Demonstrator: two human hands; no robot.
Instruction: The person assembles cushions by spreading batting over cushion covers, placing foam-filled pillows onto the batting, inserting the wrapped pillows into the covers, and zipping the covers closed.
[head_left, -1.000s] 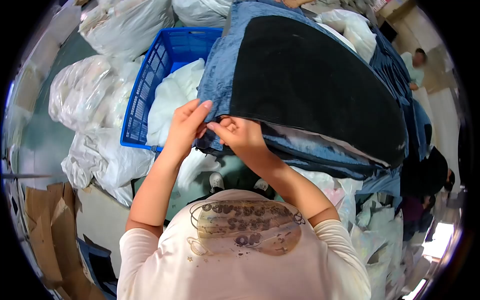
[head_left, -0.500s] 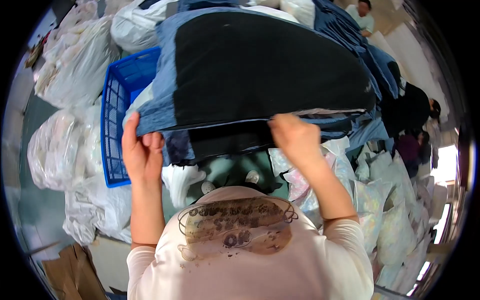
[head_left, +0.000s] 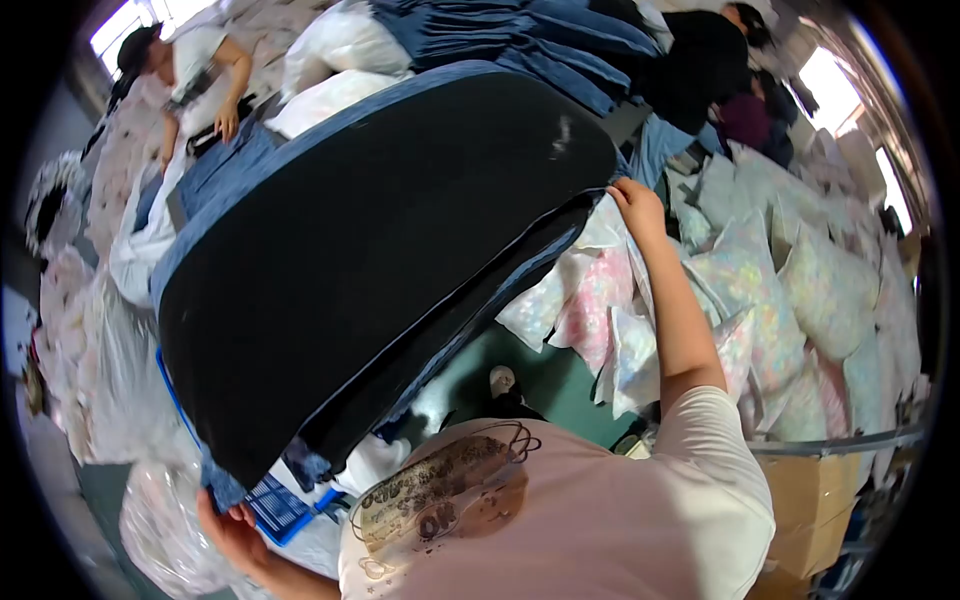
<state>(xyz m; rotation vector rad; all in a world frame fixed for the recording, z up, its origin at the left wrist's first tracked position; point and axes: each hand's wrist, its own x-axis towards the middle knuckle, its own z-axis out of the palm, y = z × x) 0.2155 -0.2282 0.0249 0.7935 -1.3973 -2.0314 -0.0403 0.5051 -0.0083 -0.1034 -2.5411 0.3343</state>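
A large cushion cover [head_left: 390, 230], with a black underside and blue plush edging, spreads across the view in front of me. Its near edge gapes, showing a dark inside and a second layer below. At the lower left, my left hand [head_left: 235, 535] is closed on the blue corner of the cover, its fingers partly under the cloth. My right hand [head_left: 638, 210] pinches the near edge at the cover's right end. Between the two hands the near edge runs slantwise and fairly straight.
Patterned stuffed bags [head_left: 740, 270] are heaped to the right, above a cardboard box [head_left: 810, 500]. A blue plastic basket [head_left: 280, 510] is mostly hidden under the cover. Blue cloth [head_left: 470, 35] lies behind. A person [head_left: 195, 75] works at upper left; another person [head_left: 690, 65] bends at upper right.
My right hand has slid outward along the edge to the right end. My left hand has moved down and left with its corner, tilting the cover. The view has turned.
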